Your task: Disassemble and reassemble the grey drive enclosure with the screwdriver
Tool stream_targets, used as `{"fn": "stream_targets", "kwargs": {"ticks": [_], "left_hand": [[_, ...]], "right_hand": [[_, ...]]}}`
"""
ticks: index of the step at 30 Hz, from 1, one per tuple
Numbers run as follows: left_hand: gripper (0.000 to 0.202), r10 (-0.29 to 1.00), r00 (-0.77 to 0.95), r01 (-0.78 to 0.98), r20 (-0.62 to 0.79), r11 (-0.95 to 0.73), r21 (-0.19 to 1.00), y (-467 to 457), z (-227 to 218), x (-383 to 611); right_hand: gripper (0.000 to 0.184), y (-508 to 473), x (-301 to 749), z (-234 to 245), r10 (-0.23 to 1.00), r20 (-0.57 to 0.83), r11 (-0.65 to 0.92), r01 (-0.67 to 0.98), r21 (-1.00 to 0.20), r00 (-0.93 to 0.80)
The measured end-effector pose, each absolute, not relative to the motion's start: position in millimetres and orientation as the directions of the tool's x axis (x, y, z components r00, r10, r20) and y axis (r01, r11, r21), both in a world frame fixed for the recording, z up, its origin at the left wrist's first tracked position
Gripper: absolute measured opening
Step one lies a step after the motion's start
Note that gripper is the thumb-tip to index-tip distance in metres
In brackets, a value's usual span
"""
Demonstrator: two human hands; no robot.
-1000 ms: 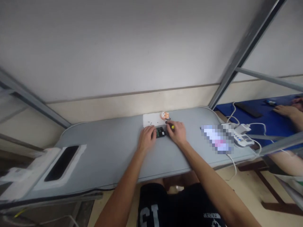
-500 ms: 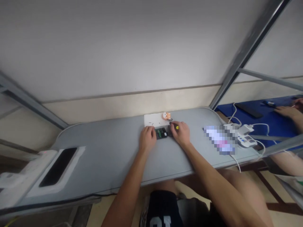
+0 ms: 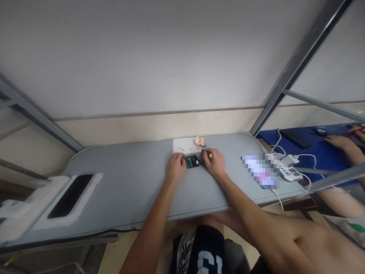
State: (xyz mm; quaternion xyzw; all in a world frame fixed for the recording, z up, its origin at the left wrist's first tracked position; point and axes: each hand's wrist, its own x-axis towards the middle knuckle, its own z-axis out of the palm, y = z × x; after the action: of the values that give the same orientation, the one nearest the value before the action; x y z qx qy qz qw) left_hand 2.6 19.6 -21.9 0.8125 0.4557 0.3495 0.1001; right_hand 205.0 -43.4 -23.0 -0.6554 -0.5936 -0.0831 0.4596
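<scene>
A small dark electronic device (image 3: pixel 195 164) with a green circuit board (image 3: pixel 188 160) showing lies on the grey desk. My left hand (image 3: pixel 176 166) is closed on its left end, fingers and thumb at the edge. On the opposite side, my right hand (image 3: pixel 216 161) grips a screwdriver (image 3: pixel 210 155) with a dark handle and a yellow end. Its thin shaft points up and left over a white sheet (image 3: pixel 180 143) just behind the device. Several tiny dark pieces, like screws, lie on that sheet. An orange and white animal-shaped trinket (image 3: pixel 199 141) sits at the sheet's right side.
A black phone (image 3: pixel 71 196) lies by a white power strip (image 3: pixel 40 198) at left. On the right are a blurred-out lit screen (image 3: pixel 261 171) and another power strip (image 3: pixel 289 173) with white cables. Metal posts (image 3: pixel 270 91) frame the desk. Another person's hand (image 3: pixel 339 141) rests on the blue table (image 3: pixel 310 156).
My right hand has shifted slightly with the screwdriver, whose shaft now shows near the sheet. The left hand keeps its hold on the device. The whole view has tilted a little.
</scene>
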Motion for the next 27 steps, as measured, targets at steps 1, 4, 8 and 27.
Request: {"fn": "stream_targets", "kwargs": {"ticks": [1,4,8,27], "left_hand": [[0.024,0.812,0.335,0.669,0.478,-0.562,0.486,20.0,-22.1,2.8],[0.025,0.818,0.320,0.669,0.478,-0.552,0.498,21.6,-22.8,2.6],[0.023,0.823,0.321,0.658,0.469,-0.550,0.515,24.4,-23.3,1.2],[0.021,0.837,0.257,0.536,0.483,-0.539,0.650,19.6,-25.4,-2.0]], "right_hand": [[0.026,-43.5,205.2,-23.3,0.699,0.655,0.129,0.850,-0.510,0.287],[0.026,-43.4,205.7,-23.9,0.683,0.667,0.144,0.840,-0.524,0.299],[0.028,-42.3,205.8,-24.3,0.672,0.679,0.125,0.859,-0.497,0.295],[0.037,-48.9,200.4,-20.7,0.777,0.566,0.149,0.794,-0.589,0.274]]}}
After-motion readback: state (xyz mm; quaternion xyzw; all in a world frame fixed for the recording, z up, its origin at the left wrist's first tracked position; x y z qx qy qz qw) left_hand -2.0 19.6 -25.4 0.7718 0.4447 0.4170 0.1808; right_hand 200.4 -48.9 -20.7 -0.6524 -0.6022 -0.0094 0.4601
